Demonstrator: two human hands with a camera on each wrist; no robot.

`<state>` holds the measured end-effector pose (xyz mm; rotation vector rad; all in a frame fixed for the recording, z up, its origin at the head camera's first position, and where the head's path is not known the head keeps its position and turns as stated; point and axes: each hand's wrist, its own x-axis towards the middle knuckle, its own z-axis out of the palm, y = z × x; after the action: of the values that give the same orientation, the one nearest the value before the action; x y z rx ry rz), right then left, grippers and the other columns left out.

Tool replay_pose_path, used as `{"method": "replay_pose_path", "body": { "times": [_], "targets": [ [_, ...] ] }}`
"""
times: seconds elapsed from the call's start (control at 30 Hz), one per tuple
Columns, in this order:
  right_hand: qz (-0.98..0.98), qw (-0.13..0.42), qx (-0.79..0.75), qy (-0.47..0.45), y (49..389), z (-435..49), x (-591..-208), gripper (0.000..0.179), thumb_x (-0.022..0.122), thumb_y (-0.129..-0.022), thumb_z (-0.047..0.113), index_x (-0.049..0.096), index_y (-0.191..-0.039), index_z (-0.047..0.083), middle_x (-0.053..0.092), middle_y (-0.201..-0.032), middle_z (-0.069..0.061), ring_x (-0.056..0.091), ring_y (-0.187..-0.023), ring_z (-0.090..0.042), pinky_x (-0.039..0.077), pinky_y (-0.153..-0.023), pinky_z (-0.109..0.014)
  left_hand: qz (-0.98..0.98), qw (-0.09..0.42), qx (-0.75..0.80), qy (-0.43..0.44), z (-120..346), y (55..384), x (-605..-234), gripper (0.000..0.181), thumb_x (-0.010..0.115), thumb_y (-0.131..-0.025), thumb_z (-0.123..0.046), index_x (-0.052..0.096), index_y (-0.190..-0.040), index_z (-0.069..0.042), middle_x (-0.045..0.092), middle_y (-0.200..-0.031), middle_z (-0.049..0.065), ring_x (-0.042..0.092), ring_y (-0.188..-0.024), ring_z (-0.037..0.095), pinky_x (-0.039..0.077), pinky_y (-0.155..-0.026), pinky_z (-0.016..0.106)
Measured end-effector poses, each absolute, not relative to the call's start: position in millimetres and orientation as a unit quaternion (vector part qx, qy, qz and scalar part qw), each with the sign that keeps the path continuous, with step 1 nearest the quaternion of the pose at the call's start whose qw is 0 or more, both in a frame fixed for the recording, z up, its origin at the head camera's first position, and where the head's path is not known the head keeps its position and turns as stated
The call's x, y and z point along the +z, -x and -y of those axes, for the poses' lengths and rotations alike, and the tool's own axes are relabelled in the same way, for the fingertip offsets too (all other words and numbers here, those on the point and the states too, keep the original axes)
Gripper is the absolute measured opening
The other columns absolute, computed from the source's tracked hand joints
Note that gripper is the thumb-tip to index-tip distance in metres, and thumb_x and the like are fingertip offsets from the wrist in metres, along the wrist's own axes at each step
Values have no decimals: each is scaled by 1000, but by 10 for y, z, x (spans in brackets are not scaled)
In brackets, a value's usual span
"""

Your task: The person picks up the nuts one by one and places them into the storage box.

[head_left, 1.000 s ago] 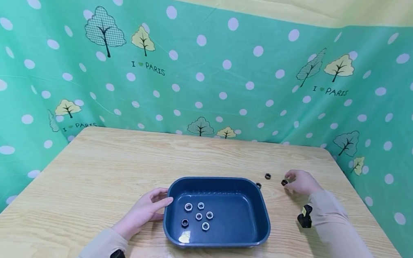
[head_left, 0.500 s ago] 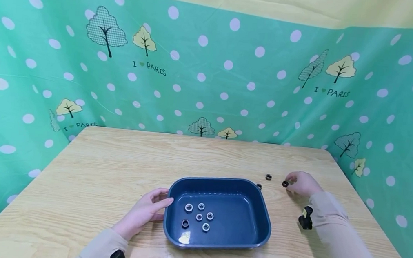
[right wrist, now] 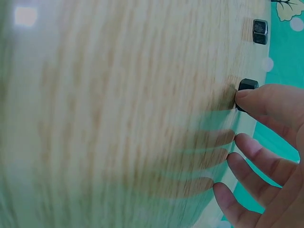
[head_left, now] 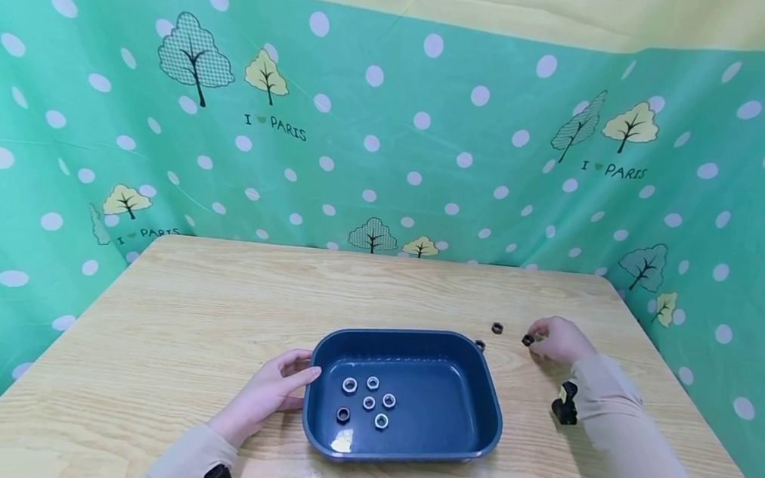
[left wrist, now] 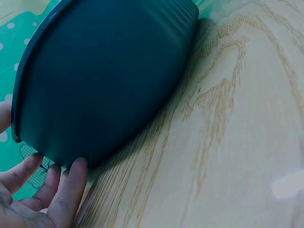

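Observation:
At the middle front of the table is a dark blue plastic tray [head_left: 406,438]. My left hand [head_left: 277,383] holds its left end in the head view, thumb over the rim and fingers at the outer wall [left wrist: 109,85]. Several silver hex nuts [head_left: 381,420] and one black hex nut [head_left: 343,415] lie in the tray's left half. To the right, my right hand [head_left: 559,339] pinches a black hex nut [right wrist: 248,84] between thumb and index finger. The other fingertips [right wrist: 223,192] touch the table in the right wrist view.
A black nut [head_left: 497,328] lies on the wooden table [head_left: 214,285], left of my right hand. Another black nut [head_left: 479,345] sits behind the tray's far right corner, partly hidden by the rim. A green dotted curtain [head_left: 340,99] hangs behind the table and along its sides.

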<state>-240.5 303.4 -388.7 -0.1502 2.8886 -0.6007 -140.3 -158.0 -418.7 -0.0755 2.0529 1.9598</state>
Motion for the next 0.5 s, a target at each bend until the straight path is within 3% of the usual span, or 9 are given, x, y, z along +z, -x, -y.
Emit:
{"method": "replay_pose_path", "body": {
  "times": [0.5],
  "targets": [
    [-976, 93, -193, 41, 2414, -3028, -3891, 16, 64, -81, 5, 67, -96, 0, 60, -109, -30, 56, -88, -31, 48, -79, -49, -714, 153, 683, 23, 1574, 1373, -4156, 52, 59, -93, -23, 43, -134, 5, 48, -128, 23, 61, -95, 16, 58, -82, 40]
  ]
}}
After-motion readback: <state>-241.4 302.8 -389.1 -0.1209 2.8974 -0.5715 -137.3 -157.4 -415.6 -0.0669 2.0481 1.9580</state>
